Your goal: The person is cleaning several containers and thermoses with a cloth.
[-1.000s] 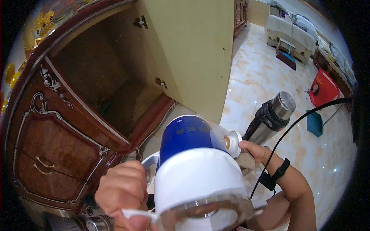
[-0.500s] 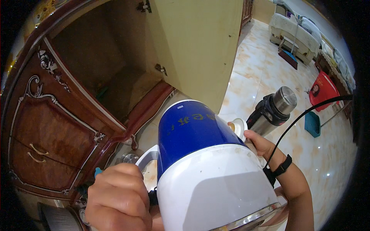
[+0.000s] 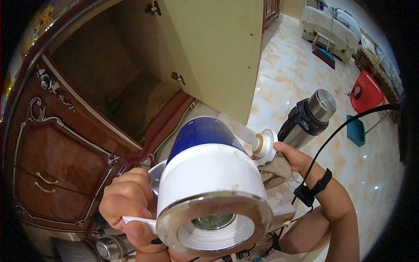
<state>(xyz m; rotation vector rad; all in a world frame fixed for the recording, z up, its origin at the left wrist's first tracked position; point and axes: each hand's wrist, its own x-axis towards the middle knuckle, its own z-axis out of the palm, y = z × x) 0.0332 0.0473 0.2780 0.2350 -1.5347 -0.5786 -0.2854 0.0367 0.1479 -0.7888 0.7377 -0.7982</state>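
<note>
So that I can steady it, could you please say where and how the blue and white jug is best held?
Probably by the side handle, wrapped from the left as the left hand has it: it juts out, while the jug is wide and round.

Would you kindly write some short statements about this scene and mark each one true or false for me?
1. The left grip holds the blue-and-white jug, and the right grip holds a white stopper. True.
2. The white stopper is seated in the jug's mouth. False: it is apart from the mouth, in the right grip.
3. The jug's mouth faces away from the camera. False: it faces toward the camera.
4. The cabinet door stands open. True.
5. The teal dustpan is left of the jug. False: it is to the right.
</note>
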